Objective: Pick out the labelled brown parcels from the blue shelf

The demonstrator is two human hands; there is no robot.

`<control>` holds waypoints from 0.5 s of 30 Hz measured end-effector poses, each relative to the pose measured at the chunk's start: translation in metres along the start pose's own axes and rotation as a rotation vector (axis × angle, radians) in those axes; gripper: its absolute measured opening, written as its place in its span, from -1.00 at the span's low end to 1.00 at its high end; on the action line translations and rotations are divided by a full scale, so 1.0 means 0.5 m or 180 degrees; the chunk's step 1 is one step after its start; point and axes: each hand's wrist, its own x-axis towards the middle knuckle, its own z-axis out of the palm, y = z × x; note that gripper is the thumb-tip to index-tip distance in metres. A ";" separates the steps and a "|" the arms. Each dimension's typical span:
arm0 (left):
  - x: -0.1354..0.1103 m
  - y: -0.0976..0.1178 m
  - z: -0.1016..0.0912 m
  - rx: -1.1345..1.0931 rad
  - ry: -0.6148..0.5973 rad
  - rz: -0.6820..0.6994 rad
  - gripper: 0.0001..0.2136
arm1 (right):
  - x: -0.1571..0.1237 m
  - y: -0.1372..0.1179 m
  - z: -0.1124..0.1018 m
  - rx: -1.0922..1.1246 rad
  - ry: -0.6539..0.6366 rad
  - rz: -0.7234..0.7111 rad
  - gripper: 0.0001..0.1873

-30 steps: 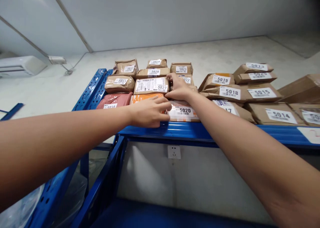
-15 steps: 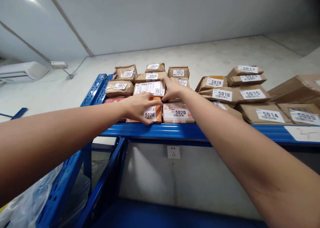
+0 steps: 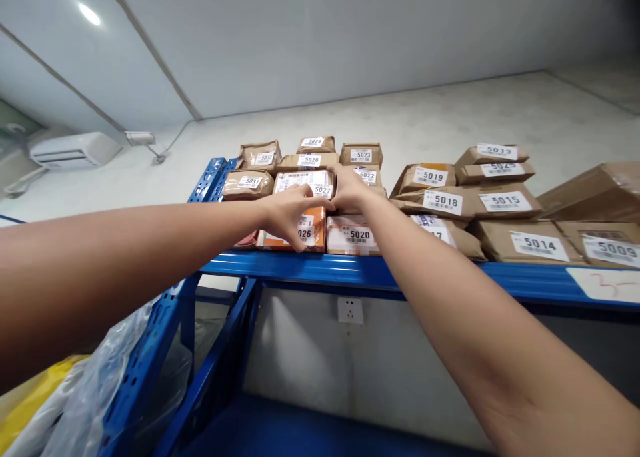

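My left hand reaches up in front of an orange-and-white parcel labelled 5026, its thumb and fingers apart and covering part of the label. Just above it sits the parcel labelled 5027, brown with a large white label. My right hand is at that parcel's right end, thumb and fingers spread in a curve. Whether the fingertips press on the carton cannot be made out. Below my right hand lies the parcel labelled 5020, and behind it shows the parcel labelled 5022.
Several more brown parcels stand stacked along the blue shelf beam, such as 5031 at left and 5014 at right. A blue upright with plastic bags beside it is at lower left. A wall socket shows below the beam.
The view has turned slightly, so the shelf sits a little lower. My left hand has shifted a bit right and covers more of the 5026 label. The parcels look unmoved.
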 end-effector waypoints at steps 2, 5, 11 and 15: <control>-0.006 -0.001 -0.014 0.0011 0.0046 0.0063 -0.12 | 0.000 0.003 -0.009 0.0097 -0.0016 -0.0020 0.04; -0.025 0.006 -0.016 0.0103 0.0144 -0.0125 0.01 | -0.003 0.003 -0.021 0.0059 -0.0056 -0.0051 0.12; -0.058 0.020 0.010 0.0776 -0.0035 -0.0728 0.10 | -0.021 -0.022 -0.025 -0.0171 -0.0069 -0.0121 0.21; -0.060 0.020 0.006 0.0762 0.0104 -0.0735 -0.02 | -0.032 -0.039 -0.025 -0.0024 -0.0089 -0.0010 0.24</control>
